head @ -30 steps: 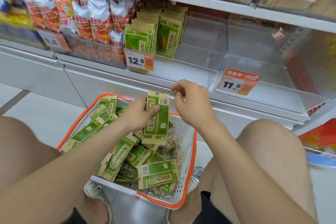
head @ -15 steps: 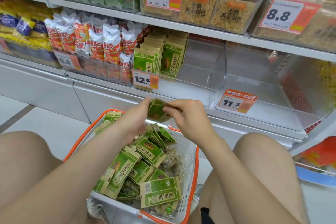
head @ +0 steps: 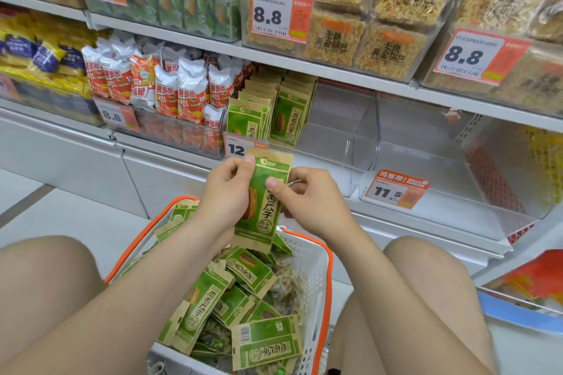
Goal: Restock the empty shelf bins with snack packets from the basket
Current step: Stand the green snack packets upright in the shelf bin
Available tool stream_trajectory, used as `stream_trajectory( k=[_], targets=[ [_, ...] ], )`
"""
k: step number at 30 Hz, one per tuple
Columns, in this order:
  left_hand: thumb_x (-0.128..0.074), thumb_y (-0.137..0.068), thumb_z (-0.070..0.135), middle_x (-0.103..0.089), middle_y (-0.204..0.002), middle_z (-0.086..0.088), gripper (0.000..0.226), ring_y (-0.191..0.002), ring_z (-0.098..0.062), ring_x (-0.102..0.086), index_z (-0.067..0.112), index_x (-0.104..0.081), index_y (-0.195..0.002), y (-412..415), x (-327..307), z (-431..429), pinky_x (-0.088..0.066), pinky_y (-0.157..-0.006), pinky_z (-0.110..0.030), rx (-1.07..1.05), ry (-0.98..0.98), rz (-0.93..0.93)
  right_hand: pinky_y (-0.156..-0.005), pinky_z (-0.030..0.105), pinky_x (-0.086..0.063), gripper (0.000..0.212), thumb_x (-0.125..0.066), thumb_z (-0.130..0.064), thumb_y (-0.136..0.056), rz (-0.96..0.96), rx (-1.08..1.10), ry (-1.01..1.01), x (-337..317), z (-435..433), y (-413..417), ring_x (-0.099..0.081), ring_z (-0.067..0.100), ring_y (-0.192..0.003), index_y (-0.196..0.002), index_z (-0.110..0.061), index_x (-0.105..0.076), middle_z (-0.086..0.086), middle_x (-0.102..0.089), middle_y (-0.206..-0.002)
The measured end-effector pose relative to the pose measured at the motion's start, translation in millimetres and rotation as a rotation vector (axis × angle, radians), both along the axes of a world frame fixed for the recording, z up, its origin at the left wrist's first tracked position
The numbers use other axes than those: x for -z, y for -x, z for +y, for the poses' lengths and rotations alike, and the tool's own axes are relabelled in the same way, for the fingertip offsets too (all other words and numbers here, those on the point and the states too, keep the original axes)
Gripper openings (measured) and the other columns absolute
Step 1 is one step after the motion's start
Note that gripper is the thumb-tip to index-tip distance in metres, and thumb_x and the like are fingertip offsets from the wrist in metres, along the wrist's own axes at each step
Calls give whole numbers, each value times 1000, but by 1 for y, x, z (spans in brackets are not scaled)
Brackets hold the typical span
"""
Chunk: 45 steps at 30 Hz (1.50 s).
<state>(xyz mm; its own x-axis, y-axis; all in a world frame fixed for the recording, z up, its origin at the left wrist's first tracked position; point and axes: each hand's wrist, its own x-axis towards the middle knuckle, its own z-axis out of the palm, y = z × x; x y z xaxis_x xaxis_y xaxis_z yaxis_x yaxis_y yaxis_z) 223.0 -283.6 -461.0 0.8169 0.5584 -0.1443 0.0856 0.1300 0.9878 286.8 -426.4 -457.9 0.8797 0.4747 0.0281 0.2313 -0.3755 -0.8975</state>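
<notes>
Pinching packet (head: 265, 218) upright with left hand (head: 226, 195) and right hand (head: 310, 204); possibly several stacked. Risk: slipping into basket (head: 314, 277) from loose pinch.

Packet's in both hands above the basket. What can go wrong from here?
Wrong bin: the held packet could land in the empty bin tagged 11.5, right beside the half-filled bin of matching green packets. Toppling: those packets stand with nothing propping their right side, so a nudge might tip them.

Bare forearms (head: 122, 298) and bare knees (head: 426, 277) show; the fingers (head: 248, 161) have short, plain nails.
</notes>
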Motion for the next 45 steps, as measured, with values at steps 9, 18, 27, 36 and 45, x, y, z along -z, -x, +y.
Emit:
stream_trajectory(
  k=[9,18,27,36,45],
  targets=[
    [-45,-112,37,-75,-104,-26,44,-93,-33,-74,1,-70,-106,-37,-34,13,-58,-94,-61,4,6,23,-74,53,-62,46,-67,-55,-84,-224,-11,172,-47,21,-42,-75,33,-72,-78,-10,-71,8,-75,-69],
    [-50,-100,28,-45,-142,-13,38,-133,-36,-43,18,-52,-136,-105,-60,33,-37,-113,-49,-13,-721,183,-63,33,-27,12,-56,-24,-106,-512,294,74,-69,41,-99,-51,23,-74,-96,-17,-54,-5,-59,-77],
    [-88,-66,41,-34,-142,-12,81,-131,-39,-33,22,-41,-130,-135,-37,45,-31,-108,-53,-114,-1086,238,-67,39,-39,17,-57,-13,-104,-556,140,293,-51,45,-130,-55,31,-89,-104,-21,-42,6,-61,-101],
    [-91,-69,44,-31,-152,-13,92,-138,-41,-33,23,-40,-143,-129,-7,69,-37,-108,-59,-114,-1156,261,-71,39,-39,27,-56,-15,-105,-355,307,408,-28,70,-137,-49,33,-86,-130,-13,-48,10,-53,-98],
    [-87,-75,45,-37,-144,-17,92,-129,-43,-39,19,-33,-146,-131,-4,69,-45,-100,-56,-132,-1221,241,-94,38,-50,29,-62,-17,-100,-70,460,229,-18,73,-181,-60,39,-117,-128,-9,-58,17,-59,-133]
  ],
)
